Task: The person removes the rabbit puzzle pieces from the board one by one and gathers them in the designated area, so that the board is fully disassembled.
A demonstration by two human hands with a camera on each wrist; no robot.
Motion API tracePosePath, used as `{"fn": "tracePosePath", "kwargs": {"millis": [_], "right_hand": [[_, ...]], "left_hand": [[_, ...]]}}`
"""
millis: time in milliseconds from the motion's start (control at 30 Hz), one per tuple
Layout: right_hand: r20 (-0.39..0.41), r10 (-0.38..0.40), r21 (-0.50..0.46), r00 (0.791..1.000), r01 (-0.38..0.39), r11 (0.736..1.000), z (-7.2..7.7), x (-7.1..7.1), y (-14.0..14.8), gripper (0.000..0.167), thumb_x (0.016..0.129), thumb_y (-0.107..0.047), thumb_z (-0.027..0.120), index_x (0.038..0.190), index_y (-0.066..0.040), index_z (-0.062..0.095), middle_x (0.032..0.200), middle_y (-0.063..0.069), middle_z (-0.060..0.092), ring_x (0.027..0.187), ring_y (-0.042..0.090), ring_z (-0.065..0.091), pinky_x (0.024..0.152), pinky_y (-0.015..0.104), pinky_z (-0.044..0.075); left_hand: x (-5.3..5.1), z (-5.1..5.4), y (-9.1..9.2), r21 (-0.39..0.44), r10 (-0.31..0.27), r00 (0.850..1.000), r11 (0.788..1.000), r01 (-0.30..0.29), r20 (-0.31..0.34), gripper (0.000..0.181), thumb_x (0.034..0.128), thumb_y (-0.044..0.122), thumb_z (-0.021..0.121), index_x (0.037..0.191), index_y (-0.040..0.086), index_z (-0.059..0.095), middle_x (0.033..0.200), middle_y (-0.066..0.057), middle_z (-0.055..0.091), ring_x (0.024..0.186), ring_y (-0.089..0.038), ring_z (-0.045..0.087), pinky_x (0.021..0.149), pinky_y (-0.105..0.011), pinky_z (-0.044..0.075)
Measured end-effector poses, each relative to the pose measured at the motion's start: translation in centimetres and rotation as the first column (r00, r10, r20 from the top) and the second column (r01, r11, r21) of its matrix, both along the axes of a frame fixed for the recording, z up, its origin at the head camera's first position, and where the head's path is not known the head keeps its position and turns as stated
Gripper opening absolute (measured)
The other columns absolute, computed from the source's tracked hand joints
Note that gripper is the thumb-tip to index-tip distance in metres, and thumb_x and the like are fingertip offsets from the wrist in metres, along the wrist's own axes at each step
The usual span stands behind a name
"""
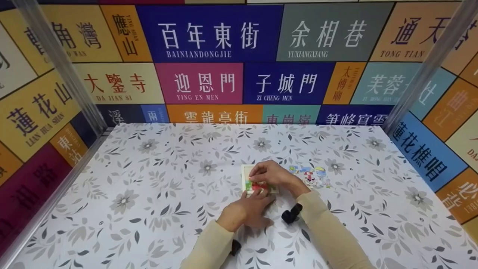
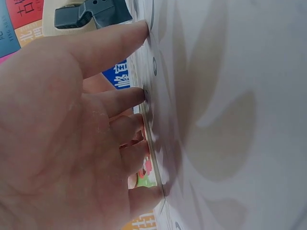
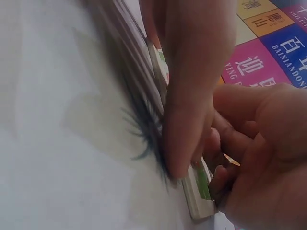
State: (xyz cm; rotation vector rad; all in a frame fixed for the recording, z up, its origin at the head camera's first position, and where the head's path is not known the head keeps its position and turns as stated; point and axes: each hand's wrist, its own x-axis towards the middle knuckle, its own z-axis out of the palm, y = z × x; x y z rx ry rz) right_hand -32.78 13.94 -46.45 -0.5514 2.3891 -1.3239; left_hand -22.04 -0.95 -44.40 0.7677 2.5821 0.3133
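Note:
A small jigsaw puzzle board (image 1: 244,170) with a pale frame lies on the table, red and green picture parts (image 1: 257,185) showing in its lower half. My left hand (image 1: 248,211) rests along the board's near edge, its fingertips touching the frame. Over the board's upper right, my right hand (image 1: 274,173) bends its fingers down, with the tips close to the picture. In the right wrist view those fingertips (image 3: 221,175) meet the board beside a green part (image 3: 202,182). Whether they pinch a piece is hidden.
Several loose, colourful puzzle pieces (image 1: 310,177) lie on the table just right of the board, by the right wrist. A white cloth with grey leaves and flowers covers the table (image 1: 168,209). Walls with coloured name panels (image 1: 209,33) stand behind and at both sides.

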Motion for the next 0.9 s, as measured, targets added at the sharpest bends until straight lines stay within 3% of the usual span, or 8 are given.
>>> {"fn": "tracePosePath", "kwargs": {"millis": [167,367,500,600,733,900], "right_hand": [[-0.026,-0.078,-0.037,0.997,0.077,0.996,1.8,0.1,2.1,0.020,0.094,-0.023,0.071,0.107,-0.008,0.073,0.100,0.004,0.076,0.088,0.014,0.070,0.088,0.036,0.056],[-0.048,-0.149,0.019,0.988,0.151,0.988,4.5,0.6,7.1,0.032,0.095,-0.028,0.070,0.118,-0.006,0.069,0.106,0.008,0.075,0.102,0.022,0.070,0.101,0.049,0.052],[-0.053,-0.140,0.117,0.989,0.145,0.982,5.0,1.0,10.3,0.035,0.095,-0.028,0.070,0.121,-0.003,0.070,0.105,0.008,0.076,0.099,0.022,0.070,0.094,0.047,0.054],[-0.031,-0.128,0.167,0.991,0.131,0.977,4.8,1.1,11.8,0.032,0.093,-0.027,0.072,0.114,-0.003,0.073,0.097,0.002,0.076,0.089,0.019,0.068,0.083,0.041,0.055],[0.026,-0.080,0.204,0.996,0.073,0.976,4.0,1.1,12.7,0.026,0.090,-0.024,0.075,0.105,-0.003,0.076,0.082,-0.006,0.074,0.074,0.015,0.063,0.072,0.035,0.054],[0.066,-0.018,0.249,0.998,0.001,0.968,3.1,1.2,12.8,0.020,0.087,-0.020,0.078,0.097,-0.003,0.076,0.076,-0.009,0.072,0.066,0.009,0.058,0.062,0.028,0.046]], "left_hand": [[0.1,0.0,0.0,0.023,0.016,0.999,1.000,-0.016,0.030,0.073,0.0934,0.042,0.066,0.157,0.027,0.034,0.169,0.004,0.019,0.158,-0.019,0.012,0.128,-0.052,0.013],[0.3,0.2,0.0,0.032,0.042,0.998,0.999,-0.044,0.042,0.074,0.0928,0.042,0.067,0.157,0.027,0.034,0.169,0.006,0.019,0.158,-0.018,0.012,0.128,-0.050,0.011],[0.4,0.2,-0.1,0.034,0.057,0.997,0.998,-0.058,0.045,0.074,0.0929,0.041,0.067,0.157,0.027,0.034,0.169,0.005,0.019,0.158,-0.019,0.012,0.128,-0.050,0.010],[0.5,0.1,-0.2,0.030,0.050,0.998,0.998,-0.051,0.028,0.073,0.0933,0.042,0.066,0.157,0.026,0.034,0.169,0.004,0.020,0.158,-0.020,0.013,0.128,-0.051,0.012],[0.5,0.1,-0.1,0.019,0.032,0.999,0.999,-0.032,-0.004,0.074,0.0936,0.044,0.066,0.157,0.024,0.034,0.169,0.002,0.021,0.158,-0.022,0.015,0.127,-0.053,0.015],[0.5,0.1,0.2,0.019,0.030,1.000,0.999,-0.030,0.000,0.074,0.0936,0.043,0.066,0.157,0.024,0.034,0.169,0.002,0.021,0.158,-0.021,0.014,0.127,-0.052,0.013]]}}
